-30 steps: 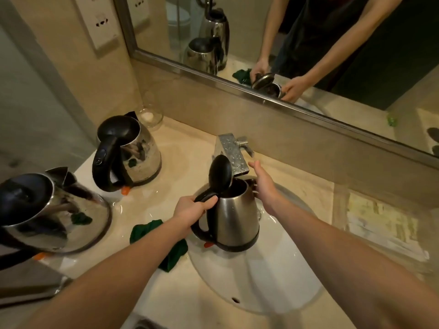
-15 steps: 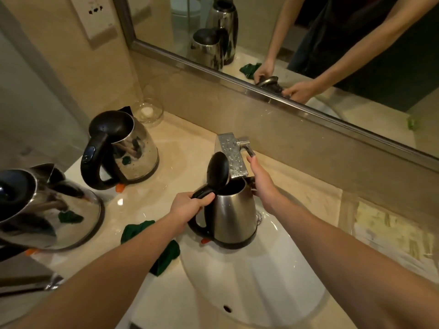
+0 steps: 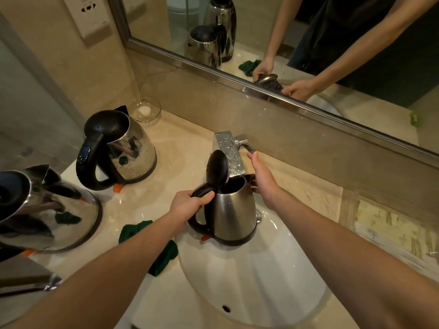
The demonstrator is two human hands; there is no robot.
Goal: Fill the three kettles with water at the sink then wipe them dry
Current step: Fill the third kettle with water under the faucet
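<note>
At far left a steel kettle (image 3: 47, 210) stands on the marble tabletop (image 3: 166, 143), lid down. Beside it stands a second kettle (image 3: 118, 148), its black lid beaded with droplets, and a small glass dish (image 3: 146, 110) sits behind it by the wall. A crumpled green cloth (image 3: 164, 255) lies at the rim of the white sink basin (image 3: 261, 293). The person's left hand (image 3: 190, 205) is wrapped round the black handle of the third kettle (image 3: 232, 210), holding it over the basin with its lid (image 3: 217, 169) flipped up and its mouth under the square faucet (image 3: 228, 150). The right hand (image 3: 263, 181) holds nothing, its fingers stretched out to the end of the faucet lever (image 3: 247, 146). Whether water is running cannot be made out. The job appears to be in its filling stage, on what is likely the last kettle. The wet lid and idle cloth suggest the wiping of all three is yet to come.
</note>
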